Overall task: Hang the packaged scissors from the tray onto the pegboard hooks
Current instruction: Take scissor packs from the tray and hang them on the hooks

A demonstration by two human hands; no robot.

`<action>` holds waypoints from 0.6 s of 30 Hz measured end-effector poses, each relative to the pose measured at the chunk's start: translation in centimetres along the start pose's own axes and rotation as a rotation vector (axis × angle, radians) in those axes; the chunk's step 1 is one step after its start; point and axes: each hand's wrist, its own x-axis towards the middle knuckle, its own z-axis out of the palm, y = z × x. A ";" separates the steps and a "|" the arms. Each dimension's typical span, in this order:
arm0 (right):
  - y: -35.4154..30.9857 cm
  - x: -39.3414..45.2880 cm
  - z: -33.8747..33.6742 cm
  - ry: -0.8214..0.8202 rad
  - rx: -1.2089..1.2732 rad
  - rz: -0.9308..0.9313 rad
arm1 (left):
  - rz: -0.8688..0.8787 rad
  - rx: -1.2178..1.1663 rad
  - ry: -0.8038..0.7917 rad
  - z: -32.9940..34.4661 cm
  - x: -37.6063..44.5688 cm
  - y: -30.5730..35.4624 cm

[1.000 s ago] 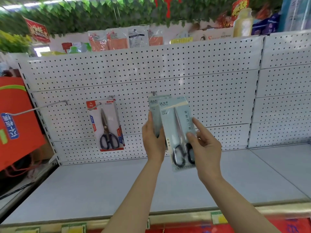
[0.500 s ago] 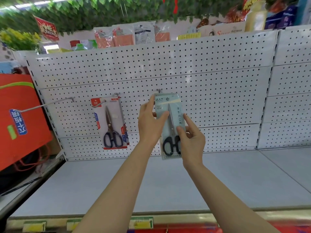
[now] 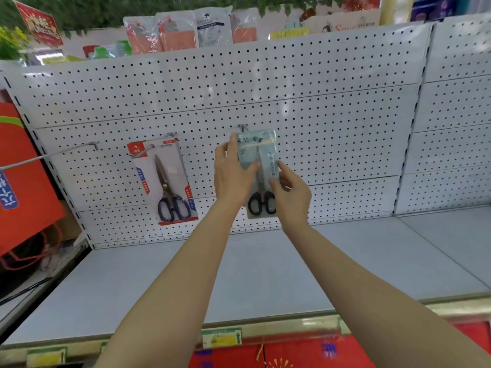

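Note:
A pale blue scissors pack (image 3: 267, 166) with black handles hangs flat against the white pegboard (image 3: 318, 102), its top hole at the middle hook (image 3: 243, 126). My left hand (image 3: 232, 176) grips the pack's left edge, thumb across the front. My right hand (image 3: 291, 193) pinches its right edge lower down. To the left, a red-and-white scissors pack (image 3: 164, 181) hangs tilted on another hook (image 3: 172, 134). An empty long hook (image 3: 53, 154) sticks out at the far left. The tray is out of view.
A grey shelf (image 3: 186, 274) runs below the pegboard, with price tags (image 3: 221, 338) on its front rail. A red display (image 3: 24, 181) stands at the left. Packaged goods (image 3: 186, 30) line the top of the board. More pegboard (image 3: 457, 115) continues on the right.
Both hands carried the blue pack up and toward the board until its top reached the middle hook. My left thumb now lies across the pack's front.

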 end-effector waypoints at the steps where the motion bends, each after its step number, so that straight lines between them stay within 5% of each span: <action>1: 0.0 0.1 -0.2 -0.009 -0.015 -0.008 | 0.002 -0.006 -0.011 -0.1 0.0 -0.1; 8: 0.1 -1.4 -4.3 -0.083 -0.284 -0.192 | -0.013 -0.010 -0.026 -1.3 -3.6 0.6; 13: 1.2 -5.5 -11.6 0.009 -0.645 -0.584 | 0.265 0.105 0.139 0.0 -12.4 1.4; 18: 6.9 -12.6 -22.6 -0.015 -0.868 -0.623 | 0.331 0.036 -0.076 6.3 -25.1 0.1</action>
